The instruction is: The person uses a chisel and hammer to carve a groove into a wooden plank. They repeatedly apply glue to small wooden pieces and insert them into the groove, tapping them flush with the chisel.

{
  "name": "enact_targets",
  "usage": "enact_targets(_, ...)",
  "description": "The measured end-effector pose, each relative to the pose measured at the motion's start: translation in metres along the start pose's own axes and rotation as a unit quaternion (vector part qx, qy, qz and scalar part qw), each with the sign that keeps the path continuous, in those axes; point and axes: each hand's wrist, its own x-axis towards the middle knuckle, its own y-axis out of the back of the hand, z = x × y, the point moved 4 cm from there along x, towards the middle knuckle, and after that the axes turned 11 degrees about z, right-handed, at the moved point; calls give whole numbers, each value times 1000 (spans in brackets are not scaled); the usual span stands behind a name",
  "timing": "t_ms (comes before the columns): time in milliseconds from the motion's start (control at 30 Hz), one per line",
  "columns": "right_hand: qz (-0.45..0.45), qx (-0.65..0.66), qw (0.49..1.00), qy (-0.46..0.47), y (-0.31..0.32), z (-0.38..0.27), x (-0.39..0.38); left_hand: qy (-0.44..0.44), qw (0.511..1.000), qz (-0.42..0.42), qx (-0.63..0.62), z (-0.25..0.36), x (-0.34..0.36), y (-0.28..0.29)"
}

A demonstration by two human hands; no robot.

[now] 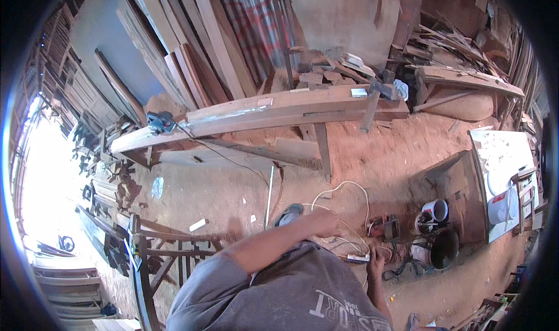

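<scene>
My left hand (324, 221) reaches forward and down over the sawdust floor. Its fingers are closed around a white cable (349, 185) that loops across the ground. My right hand (375, 266) is low beside my grey shirt, gripping the end of a white power strip (356, 258). A red and black power tool (386, 227) lies on the floor between the two hands, a short way right of the left one. A shoe (289, 212) shows just left of my left hand.
A long wooden beam (262, 112) lies on a bench across the middle, with a blue power tool (160, 122) on its left end. Planks lean behind it. A white cup (435, 210), dark pot (444, 248) and white bucket (501, 206) stand right. A wooden frame (169, 255) stands lower left.
</scene>
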Motion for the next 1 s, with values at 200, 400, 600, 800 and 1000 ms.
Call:
enact_targets(200,-240,-205,885,342,-57,-298,-69,-19,969,-180,167,-30,67,-80)
enact_targets(400,-351,-272,826,349,-65,-368,-119,180,982,-38,46,-62,110,-121)
enact_targets(600,-351,-269,829,342,-111,-355,-98,317,947,51,-21,-111,89,-133)
enact_targets(800,-383,-207,848,302,-120,-356,-106,377,924,57,-32,-143,43,-111)
enact_targets(1000,-384,-215,811,386,-160,-342,-91,411,908,62,-49,-174,39,-113)
